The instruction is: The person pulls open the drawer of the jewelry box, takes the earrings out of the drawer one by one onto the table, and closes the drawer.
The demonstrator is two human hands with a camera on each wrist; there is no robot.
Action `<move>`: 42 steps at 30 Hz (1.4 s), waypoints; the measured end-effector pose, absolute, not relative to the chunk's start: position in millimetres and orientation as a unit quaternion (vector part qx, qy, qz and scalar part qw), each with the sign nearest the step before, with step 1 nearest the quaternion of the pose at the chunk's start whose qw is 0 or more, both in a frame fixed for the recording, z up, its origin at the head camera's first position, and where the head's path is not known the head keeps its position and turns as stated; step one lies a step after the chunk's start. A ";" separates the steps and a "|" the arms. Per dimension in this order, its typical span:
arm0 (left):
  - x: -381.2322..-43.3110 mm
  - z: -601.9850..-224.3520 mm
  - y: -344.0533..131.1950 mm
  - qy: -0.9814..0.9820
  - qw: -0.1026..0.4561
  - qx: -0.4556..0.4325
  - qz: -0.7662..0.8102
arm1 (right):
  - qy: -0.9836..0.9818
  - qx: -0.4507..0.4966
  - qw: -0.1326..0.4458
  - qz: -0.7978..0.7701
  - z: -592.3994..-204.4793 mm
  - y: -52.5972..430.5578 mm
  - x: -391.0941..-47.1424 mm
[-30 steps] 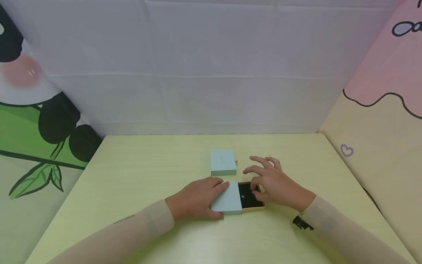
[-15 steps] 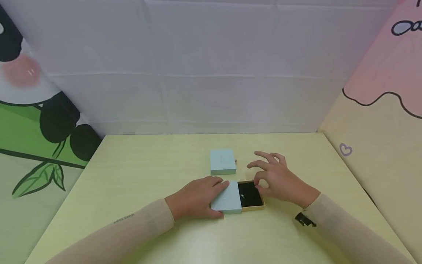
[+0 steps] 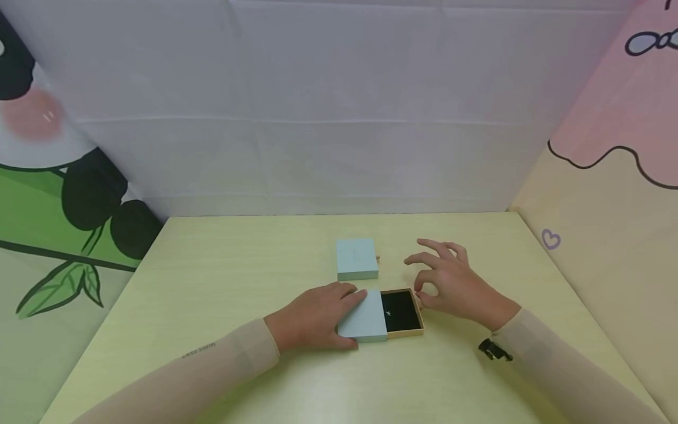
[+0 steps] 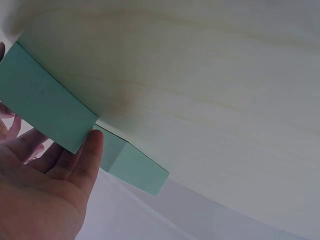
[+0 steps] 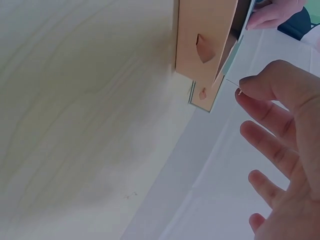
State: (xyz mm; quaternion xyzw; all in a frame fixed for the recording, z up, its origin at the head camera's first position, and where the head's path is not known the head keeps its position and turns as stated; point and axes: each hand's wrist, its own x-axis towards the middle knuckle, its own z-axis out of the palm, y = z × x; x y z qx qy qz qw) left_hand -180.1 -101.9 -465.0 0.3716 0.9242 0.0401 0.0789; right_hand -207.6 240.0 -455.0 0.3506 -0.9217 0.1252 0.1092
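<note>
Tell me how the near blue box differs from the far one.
The near box is open, showing black lining; the far box is closed. The left hand grips the near box; the far box sits unheld. Both are pale blue outside with tan drawers.

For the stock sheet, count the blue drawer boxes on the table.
2: an open drawer box gripped by the left hand, and a closed drawer box beyond it.

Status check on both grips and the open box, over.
Left grip holds nearer box. Right grip pinches thin, pin-like item. Drawer part-way out. Second box behind, not blocking.
</note>
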 end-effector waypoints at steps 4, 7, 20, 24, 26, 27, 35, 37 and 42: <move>-180.7 -465.5 -101.6 0.924 0.078 0.373 0.041 | -0.925 0.342 0.109 0.124 -456.5 245.4 -209.1; -180.9 -465.8 -101.6 0.923 0.075 0.375 0.043 | -0.927 0.337 0.108 0.123 -458.5 249.9 -210.1; -188.5 -466.3 -97.4 0.924 0.070 0.374 0.046 | -0.936 0.318 0.089 0.124 -467.1 268.5 -230.7; -192.2 -466.4 -95.1 0.925 0.069 0.372 0.044 | -0.939 0.311 0.083 0.119 -470.5 274.4 -239.7; -194.0 -466.4 -94.0 0.925 0.069 0.370 0.045 | -0.940 0.310 0.081 0.119 -472.1 277.4 -243.8; -194.9 -466.4 -93.6 0.926 0.068 0.370 0.045 | -0.940 0.310 0.080 0.120 -472.7 278.7 -245.7; -196.7 -469.1 -92.2 0.925 0.061 0.372 0.041 | -0.938 0.312 0.081 0.125 -478.2 284.2 -249.0; -197.1 -469.4 -91.8 0.926 0.060 0.372 0.040 | -0.938 0.312 0.081 0.125 -479.2 285.2 -249.8; -198.0 -470.0 -90.3 0.926 0.061 0.370 0.040 | -0.939 0.311 0.080 0.125 -482.2 287.8 -252.2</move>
